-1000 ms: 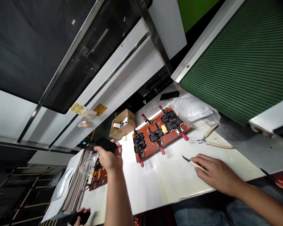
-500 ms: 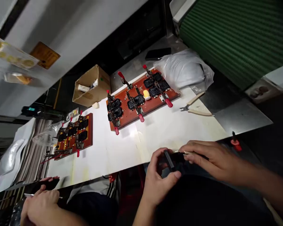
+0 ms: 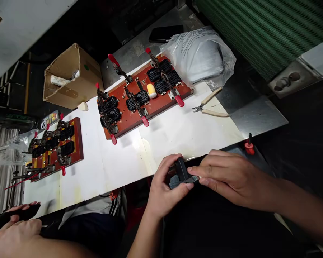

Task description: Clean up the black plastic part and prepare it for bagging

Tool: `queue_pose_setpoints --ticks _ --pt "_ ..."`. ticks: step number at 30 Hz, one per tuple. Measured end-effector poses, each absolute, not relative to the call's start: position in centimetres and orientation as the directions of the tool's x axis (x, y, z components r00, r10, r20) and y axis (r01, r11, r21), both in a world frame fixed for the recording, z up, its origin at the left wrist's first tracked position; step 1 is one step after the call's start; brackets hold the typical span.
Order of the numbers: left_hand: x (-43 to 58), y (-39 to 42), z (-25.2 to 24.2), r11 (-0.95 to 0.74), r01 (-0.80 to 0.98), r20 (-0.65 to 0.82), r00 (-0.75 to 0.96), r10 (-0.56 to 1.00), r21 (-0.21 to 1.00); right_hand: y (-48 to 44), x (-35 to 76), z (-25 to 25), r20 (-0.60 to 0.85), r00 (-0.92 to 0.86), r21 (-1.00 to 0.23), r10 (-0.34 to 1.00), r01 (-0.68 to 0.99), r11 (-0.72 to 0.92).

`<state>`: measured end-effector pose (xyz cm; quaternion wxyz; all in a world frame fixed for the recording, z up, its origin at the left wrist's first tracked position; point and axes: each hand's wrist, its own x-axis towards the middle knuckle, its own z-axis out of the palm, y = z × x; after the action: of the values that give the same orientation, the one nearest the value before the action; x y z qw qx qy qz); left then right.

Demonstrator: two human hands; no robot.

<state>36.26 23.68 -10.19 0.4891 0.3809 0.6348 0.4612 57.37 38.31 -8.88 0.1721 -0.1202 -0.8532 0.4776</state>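
Black part [image 3: 182, 170] pinched between both hands' grip.

The head camera looks forward and steeply down, close over the white table [image 3: 123, 157].

1. A red-brown clamp board with black parts [image 3: 142, 98] lies mid-table [image 3: 177, 132]; a smaller red-brown clamp board [image 3: 57, 145] lies to its left.
2. An open brown cardboard box [image 3: 70, 77] stands behind, between the boards.
3. A clear plastic bag [image 3: 201, 55] sits right of the larger board, with cream-handled pliers [image 3: 211, 107] before the bag.
4. A flat black phone [image 3: 165, 33] lies behind the bag.
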Motion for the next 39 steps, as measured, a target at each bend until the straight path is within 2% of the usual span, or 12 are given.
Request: queue_pose_setpoints --ticks 8,25,39 --pt "36.50 23.47 -10.23 0.293 0.017 -0.282 -0.221 0.934 0.956 38.25 57.33 -9.32 0.179 -0.918 -0.823 0.354 0.057 0.565" --pt "36.94 23.31 -10.44 0.286 -0.017 -0.283 -0.205 0.937 0.958 37.91 57.69 -9.26 0.153 -0.920 -0.836 0.362 0.075 0.543" --pt "37.05 23.50 -10.02 0.312 0.022 -0.303 -0.184 0.935 0.950 37.77 57.78 -9.00 0.206 -0.907 -0.830 0.367 0.037 0.557"
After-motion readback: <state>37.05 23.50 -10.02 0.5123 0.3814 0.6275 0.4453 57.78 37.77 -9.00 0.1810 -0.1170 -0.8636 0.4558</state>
